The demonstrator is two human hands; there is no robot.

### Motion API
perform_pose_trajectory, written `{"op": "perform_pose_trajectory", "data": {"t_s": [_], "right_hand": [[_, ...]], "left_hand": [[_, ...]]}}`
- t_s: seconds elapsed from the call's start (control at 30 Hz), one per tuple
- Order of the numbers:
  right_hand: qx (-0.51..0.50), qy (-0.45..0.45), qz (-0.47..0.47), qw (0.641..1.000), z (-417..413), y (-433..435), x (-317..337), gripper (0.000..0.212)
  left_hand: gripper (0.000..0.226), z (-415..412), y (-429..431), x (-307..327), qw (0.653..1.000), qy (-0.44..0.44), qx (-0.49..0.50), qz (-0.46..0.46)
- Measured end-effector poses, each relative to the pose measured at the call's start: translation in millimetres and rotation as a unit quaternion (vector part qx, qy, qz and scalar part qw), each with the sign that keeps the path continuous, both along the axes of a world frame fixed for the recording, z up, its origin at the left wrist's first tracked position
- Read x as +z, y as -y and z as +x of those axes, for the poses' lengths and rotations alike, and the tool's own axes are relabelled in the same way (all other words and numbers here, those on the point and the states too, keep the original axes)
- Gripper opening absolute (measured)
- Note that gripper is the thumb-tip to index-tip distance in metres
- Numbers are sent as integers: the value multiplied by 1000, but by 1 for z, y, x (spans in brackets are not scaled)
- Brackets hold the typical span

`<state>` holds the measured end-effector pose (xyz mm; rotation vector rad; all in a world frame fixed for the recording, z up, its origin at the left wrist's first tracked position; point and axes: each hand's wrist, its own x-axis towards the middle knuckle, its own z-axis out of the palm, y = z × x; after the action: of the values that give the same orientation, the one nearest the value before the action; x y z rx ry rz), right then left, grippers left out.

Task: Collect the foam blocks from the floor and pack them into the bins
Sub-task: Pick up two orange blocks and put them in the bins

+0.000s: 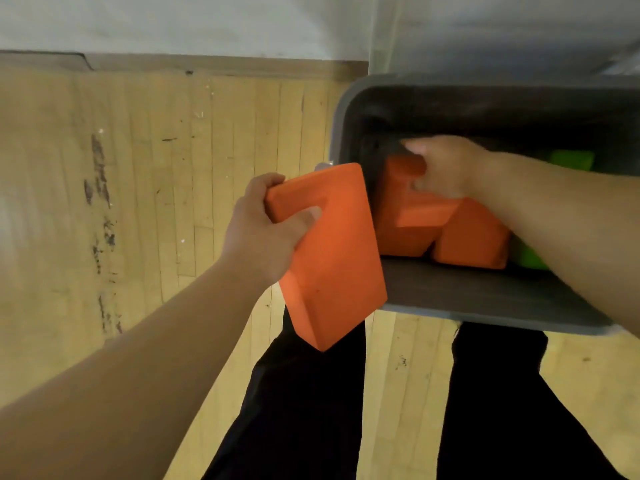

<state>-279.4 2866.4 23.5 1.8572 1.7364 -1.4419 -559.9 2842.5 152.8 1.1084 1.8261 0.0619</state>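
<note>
My left hand grips an orange foam block by its top corner and holds it tilted in the air, just left of the grey bin's near corner. My right hand reaches down into the bin, its fingers curled round the top of an upright orange block. Another orange block lies beside it inside the bin. Green blocks show further right in the bin, partly hidden behind my right forearm.
The bin stands on a scuffed wooden floor near a white wall with a wooden baseboard. My legs in dark trousers stand below the bin's front rim.
</note>
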Motion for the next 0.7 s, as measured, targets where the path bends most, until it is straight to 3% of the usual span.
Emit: {"op": "perform_pose_trajectory", "data": {"t_s": [0.1,0.17,0.4,0.5,0.57,0.7], "right_hand": [[-115,-20,-19,993,4,20,8,92],[-206,-83,-65,973,2,42,20,96],[-389,-282,-223,848,28,126,48,112],[-435,-363,-217,795,52,145,59,98],[-455,-374,-192,785,66,155,66,86],[-497,-286,-134,808,91,169,60,84]], "left_hand": [[55,2,-6,1,999,16,-17,-22],[56,10,-10,5,998,33,-37,-41],[50,61,-9,8,982,142,-64,-104],[49,88,-1,-2,973,186,-61,-124],[52,108,6,-13,970,196,-59,-128],[65,151,21,-43,977,161,-75,-114]]}}
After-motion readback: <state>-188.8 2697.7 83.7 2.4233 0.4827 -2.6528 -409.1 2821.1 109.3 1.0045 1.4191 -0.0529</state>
